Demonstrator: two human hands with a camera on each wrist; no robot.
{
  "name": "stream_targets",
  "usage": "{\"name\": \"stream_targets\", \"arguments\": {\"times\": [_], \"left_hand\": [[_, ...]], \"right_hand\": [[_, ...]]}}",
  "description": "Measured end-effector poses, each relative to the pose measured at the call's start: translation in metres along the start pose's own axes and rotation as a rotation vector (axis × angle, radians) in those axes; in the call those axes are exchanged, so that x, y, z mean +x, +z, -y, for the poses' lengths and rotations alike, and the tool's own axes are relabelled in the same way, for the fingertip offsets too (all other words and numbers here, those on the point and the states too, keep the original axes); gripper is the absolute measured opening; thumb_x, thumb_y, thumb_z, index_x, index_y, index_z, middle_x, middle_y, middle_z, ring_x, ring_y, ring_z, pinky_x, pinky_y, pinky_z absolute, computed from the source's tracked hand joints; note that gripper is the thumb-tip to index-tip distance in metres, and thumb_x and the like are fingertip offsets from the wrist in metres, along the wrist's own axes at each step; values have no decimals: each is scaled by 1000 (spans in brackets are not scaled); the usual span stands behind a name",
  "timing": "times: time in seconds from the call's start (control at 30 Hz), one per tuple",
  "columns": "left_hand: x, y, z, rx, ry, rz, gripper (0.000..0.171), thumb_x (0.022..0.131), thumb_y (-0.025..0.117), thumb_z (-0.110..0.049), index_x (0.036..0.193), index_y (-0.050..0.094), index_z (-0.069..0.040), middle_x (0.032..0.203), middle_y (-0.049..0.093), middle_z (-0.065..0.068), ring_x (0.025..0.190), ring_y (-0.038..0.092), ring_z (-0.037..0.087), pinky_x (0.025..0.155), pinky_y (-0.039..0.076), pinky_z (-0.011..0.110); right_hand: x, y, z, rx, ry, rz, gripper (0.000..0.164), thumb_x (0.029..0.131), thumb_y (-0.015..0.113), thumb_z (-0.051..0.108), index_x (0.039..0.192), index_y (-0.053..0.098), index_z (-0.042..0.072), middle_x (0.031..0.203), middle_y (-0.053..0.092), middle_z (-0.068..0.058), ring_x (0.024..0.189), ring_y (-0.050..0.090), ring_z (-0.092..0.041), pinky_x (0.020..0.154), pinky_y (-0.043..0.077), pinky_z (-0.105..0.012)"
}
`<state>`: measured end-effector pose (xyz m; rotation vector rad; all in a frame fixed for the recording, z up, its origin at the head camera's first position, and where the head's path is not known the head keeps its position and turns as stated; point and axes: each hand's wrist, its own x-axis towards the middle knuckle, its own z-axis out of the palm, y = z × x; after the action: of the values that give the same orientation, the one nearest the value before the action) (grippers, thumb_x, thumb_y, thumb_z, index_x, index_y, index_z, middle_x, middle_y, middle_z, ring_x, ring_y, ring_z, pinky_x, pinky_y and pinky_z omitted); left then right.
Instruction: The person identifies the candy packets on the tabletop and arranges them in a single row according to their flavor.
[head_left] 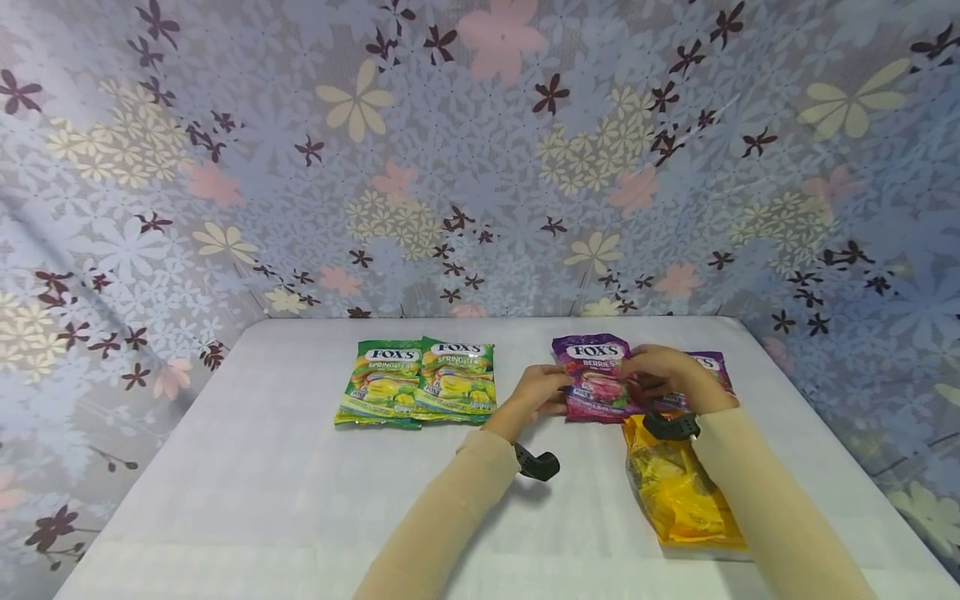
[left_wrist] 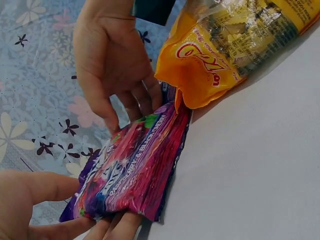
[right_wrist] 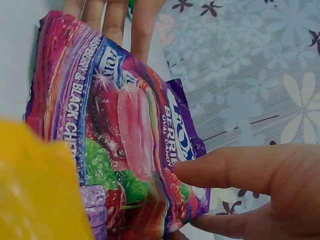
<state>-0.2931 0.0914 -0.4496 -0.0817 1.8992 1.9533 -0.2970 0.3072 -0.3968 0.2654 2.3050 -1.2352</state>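
Observation:
A purple Fox's Berries candy bag [head_left: 596,379] is between my two hands at the back of the table. My left hand [head_left: 538,390] holds its left edge, with the thumb on one face and fingers beneath, as the left wrist view shows. At the opposite edge, my right hand [head_left: 670,371] pinches the bag, its thumb [right_wrist: 220,170] over the printed front. Behind the right hand lies a second purple bag [head_left: 714,363], partly hidden. Nearer the front, under the right wrist, lies a yellow candy bag [head_left: 686,492] with a see-through window.
Two green Fox's Spring Tea bags [head_left: 382,385] lie side by side, slightly overlapping, left of my left hand. A white cloth covers the table [head_left: 262,483]. Flower-patterned fabric [head_left: 480,167] rises behind it and along both sides.

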Motion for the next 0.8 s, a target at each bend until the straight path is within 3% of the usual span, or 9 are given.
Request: {"name": "stream_targets", "arguments": {"times": [0.07,0.27,0.4,0.53,0.7,0.8], "left_hand": [[-1,0,0,27,11,-42,41,90,66,-10,129,59,0,92,68,9,80,67,20,67,57,32],[-6,-5,-1,62,59,-117,48,85,69,-3,131,57,0,97,69,12,81,67,23,69,57,35],[-9,-13,-1,108,97,-156,51,83,71,-3,132,57,-1,104,67,13,83,67,23,68,57,34],[-10,-23,1,152,127,-207,45,85,73,-9,128,60,-4,108,65,13,83,67,23,65,57,33],[-14,-39,2,107,150,-195,39,88,71,-11,126,61,-4,103,67,14,80,69,24,63,57,33],[-16,-47,1,94,153,-186,40,88,71,-11,126,60,-5,95,69,13,75,69,21,62,57,33]], "right_hand": [[0,1,3,23,-6,2,82,89,62,19,148,11,-11,136,34,-35,120,45,-45,100,40,-54],[4,5,5,173,-39,30,88,90,63,15,155,5,7,137,32,-29,114,47,-38,96,44,-51],[3,9,9,234,-89,92,93,90,63,13,155,-3,12,143,26,-32,127,37,-47,96,43,-53],[-2,19,16,271,-132,123,90,92,57,8,154,-8,13,142,24,-32,128,34,-48,98,39,-57],[-6,31,20,338,-183,153,90,92,58,5,153,-8,14,139,24,-32,125,38,-45,102,34,-58],[-11,37,22,364,-223,150,94,89,63,6,152,-5,15,133,31,-30,113,48,-38,97,40,-55]]}}
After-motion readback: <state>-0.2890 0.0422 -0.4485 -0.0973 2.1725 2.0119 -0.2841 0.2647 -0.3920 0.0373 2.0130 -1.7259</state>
